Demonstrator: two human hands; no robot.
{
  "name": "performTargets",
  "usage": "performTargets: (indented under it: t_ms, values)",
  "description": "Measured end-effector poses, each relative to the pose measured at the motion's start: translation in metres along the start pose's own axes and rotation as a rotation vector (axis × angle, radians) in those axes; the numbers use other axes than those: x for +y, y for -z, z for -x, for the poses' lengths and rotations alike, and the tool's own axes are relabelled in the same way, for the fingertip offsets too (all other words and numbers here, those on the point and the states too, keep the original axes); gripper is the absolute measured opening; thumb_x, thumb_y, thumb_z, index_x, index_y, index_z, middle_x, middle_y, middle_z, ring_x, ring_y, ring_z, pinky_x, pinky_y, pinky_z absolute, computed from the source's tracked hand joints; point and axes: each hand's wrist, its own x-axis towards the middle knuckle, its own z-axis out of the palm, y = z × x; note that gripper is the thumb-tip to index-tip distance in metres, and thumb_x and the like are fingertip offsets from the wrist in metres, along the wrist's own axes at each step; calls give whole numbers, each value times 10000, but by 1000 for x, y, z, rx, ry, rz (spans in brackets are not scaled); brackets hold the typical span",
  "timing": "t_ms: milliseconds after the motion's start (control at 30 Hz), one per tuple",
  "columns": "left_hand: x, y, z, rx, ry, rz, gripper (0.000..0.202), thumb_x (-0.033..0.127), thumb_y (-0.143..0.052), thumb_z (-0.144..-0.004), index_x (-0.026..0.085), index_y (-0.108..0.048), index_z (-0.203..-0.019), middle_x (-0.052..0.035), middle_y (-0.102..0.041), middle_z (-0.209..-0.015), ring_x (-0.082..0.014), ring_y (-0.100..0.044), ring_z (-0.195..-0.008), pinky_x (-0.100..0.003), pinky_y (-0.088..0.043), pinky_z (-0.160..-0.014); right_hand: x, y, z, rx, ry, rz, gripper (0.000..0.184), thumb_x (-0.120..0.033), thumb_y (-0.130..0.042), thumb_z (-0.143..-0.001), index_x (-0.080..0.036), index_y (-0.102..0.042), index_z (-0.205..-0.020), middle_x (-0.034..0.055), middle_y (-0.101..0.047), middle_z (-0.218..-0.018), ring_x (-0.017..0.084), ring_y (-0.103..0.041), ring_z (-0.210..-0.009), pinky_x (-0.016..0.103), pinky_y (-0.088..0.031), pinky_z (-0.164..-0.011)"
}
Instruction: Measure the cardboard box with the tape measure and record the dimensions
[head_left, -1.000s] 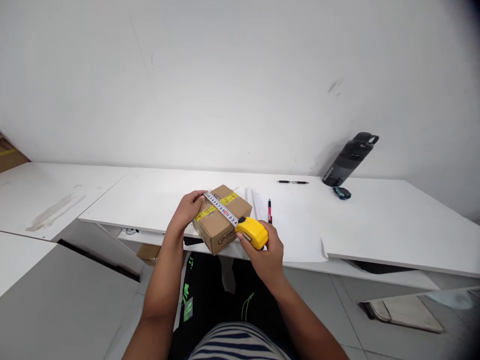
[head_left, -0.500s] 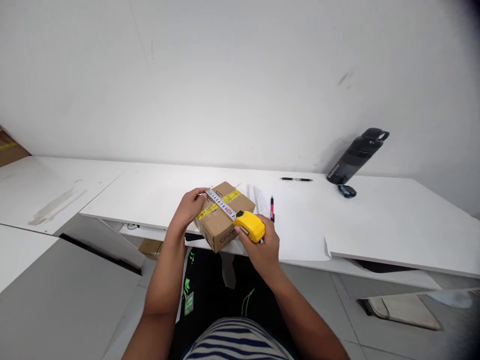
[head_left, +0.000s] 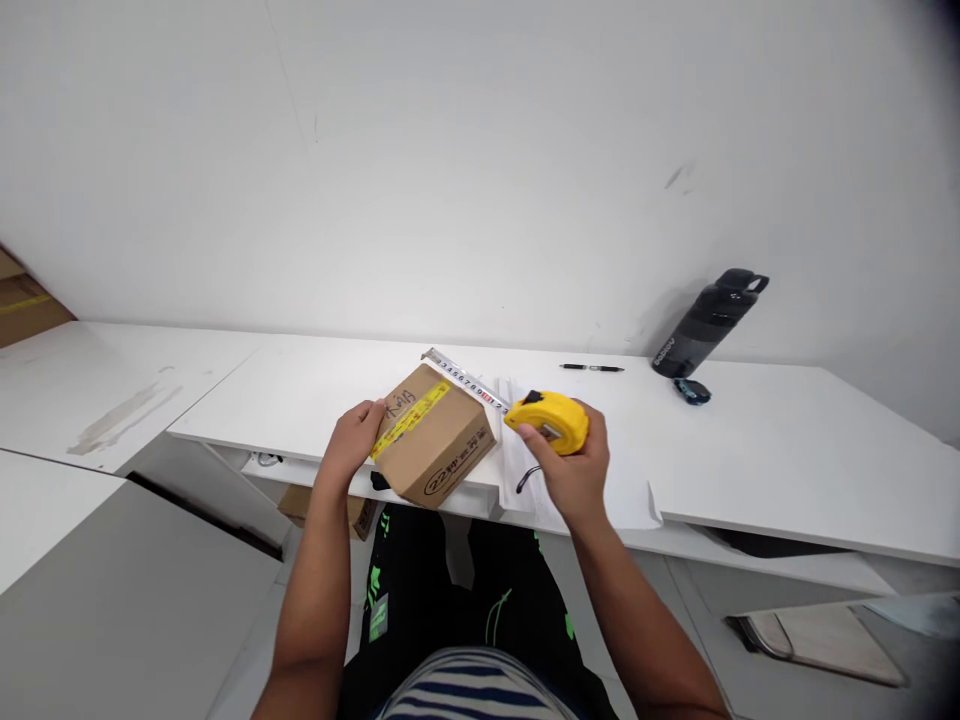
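Note:
A small cardboard box (head_left: pixel 439 440) with a yellow tape stripe sits at the near edge of the white table (head_left: pixel 750 440). My left hand (head_left: pixel 354 440) grips the box's left end, fingers curled round its top corner. My right hand (head_left: pixel 574 470) is closed round a yellow tape measure (head_left: pixel 551 420), held just right of the box. Its white blade (head_left: pixel 465 375) runs out to the left along the box's far edge, its hook free past the box's back corner.
Under my right hand lies a sheet of white paper (head_left: pixel 622 495). Farther back rest a black pen (head_left: pixel 592 368), a dark water bottle (head_left: pixel 705 322) leaning on the wall and a small dark object (head_left: pixel 691 391). A second white table (head_left: pixel 90 390) stands at the left.
My right hand carried the tape measure from the box's near right corner to behind and right of it. The blade left the box top; my left hand dropped its tip and took the box's end.

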Motion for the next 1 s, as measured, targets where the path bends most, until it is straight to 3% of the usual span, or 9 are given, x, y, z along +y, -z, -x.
performTargets:
  t_ms: [67,167,333,467,567,667,800,933,1000]
  values:
    - [-11,4,15,87,6,3,454,574,-431,-903,200,-605,-712,11,-602,-677,-175,-520,-690,-276,-382,-625,4,8,-8,-75,-108,-117,525,-380,-827,-682,-220,-561,-1106,6,-650,-916,140,-597,-701,270,-517,-571]
    - [-32,-7,35,214,-41,46,423,539,-387,-935,220,-534,-701,22,-523,-635,-170,-475,-664,-265,-364,-615,17,7,-13,-234,-244,-250,547,-379,-840,-658,-224,-552,-1097,-23,-622,-823,108,-520,-598,225,-439,-467]
    - [-51,-43,34,281,-47,-170,345,411,-313,-973,231,-553,-802,-52,-622,-804,-227,-574,-811,-306,-389,-724,31,-14,-10,-359,-335,-366,551,-414,-834,-639,-220,-543,-1065,-7,-617,-855,111,-516,-628,219,-421,-470]
    - [-40,-50,1,272,88,-175,257,387,-467,-910,194,-617,-990,-151,-664,-1056,-305,-604,-1061,-384,-412,-862,25,-25,0,-406,-296,-275,559,-416,-836,-639,-232,-546,-1079,-7,-638,-900,141,-585,-722,264,-512,-578]
    - [-25,-43,-15,240,94,-78,314,412,-457,-920,187,-608,-1079,-138,-676,-1123,-269,-632,-1045,-372,-453,-861,16,-27,5,-417,-232,-168,553,-415,-836,-642,-238,-561,-1087,6,-654,-964,181,-628,-842,337,-564,-722]
    - [-9,-36,-5,220,53,109,422,489,-343,-971,199,-580,-1164,-114,-655,-1240,-226,-624,-1107,-344,-483,-889,8,-27,-1,-439,-213,-168,551,-408,-835,-654,-245,-553,-1099,11,-659,-973,192,-638,-864,355,-575,-740]
    - [9,-35,28,158,-10,396,505,560,-429,-946,240,-478,-1335,-105,-506,-1454,-242,-483,-1327,-380,-428,-1045,2,-25,-17,-504,-187,-217,542,-402,-827,-678,-251,-553,-1120,16,-658,-985,192,-643,-866,357,-578,-747]
    - [16,-42,40,24,-33,482,703,501,-585,-886,257,-287,-1474,-116,-375,-1548,-248,-461,-1359,-367,-436,-1064,4,-28,-19,-536,-165,-242,525,-418,-806,-706,-251,-548,-1132,25,-655,-1003,188,-638,-835,343,-580,-683]
    - [16,-43,36,-5,-57,493,694,432,-591,-883,253,-280,-1477,-120,-385,-1541,-251,-476,-1348,-376,-439,-1067,6,-27,-17,-529,-147,-242,509,-418,-799,-716,-250,-551,-1127,27,-654,-1007,185,-635,-826,341,-578,-679]
